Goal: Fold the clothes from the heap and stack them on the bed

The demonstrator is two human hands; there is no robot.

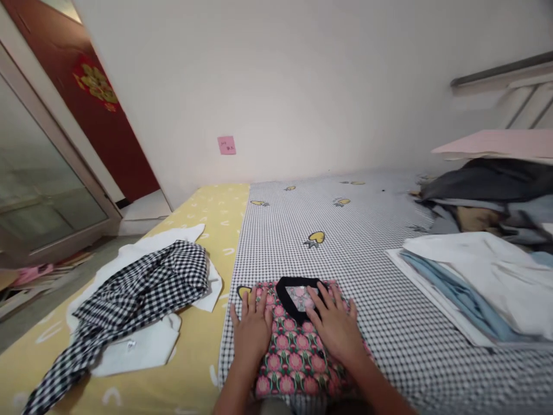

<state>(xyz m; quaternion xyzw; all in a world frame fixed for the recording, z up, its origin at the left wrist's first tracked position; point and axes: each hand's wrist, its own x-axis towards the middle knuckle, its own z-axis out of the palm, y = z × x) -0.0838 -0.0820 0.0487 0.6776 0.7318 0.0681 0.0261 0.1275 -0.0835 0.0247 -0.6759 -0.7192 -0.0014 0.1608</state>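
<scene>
A folded pink floral top (pixel 295 362) with a black neckband lies on the checked bedsheet (pixel 298 219), close in front of me. My left hand (pixel 251 329) rests flat along the top's left edge, its fingers spread. On the right side of the top, my right hand (pixel 336 328) also lies flat with fingers apart, its fingertips by the neckline. Neither hand grips the fabric. The lower edge of the top runs near the bottom of the view.
To the left, a black-and-white gingham garment (pixel 151 294) lies crumpled over white clothes (pixel 138 354) on a yellow cloth (pixel 216 230). Folded white and blue clothes (pixel 475 276) are stacked at right, with dark clothes (pixel 488 187) behind. A pink note (pixel 227 145) is on the wall.
</scene>
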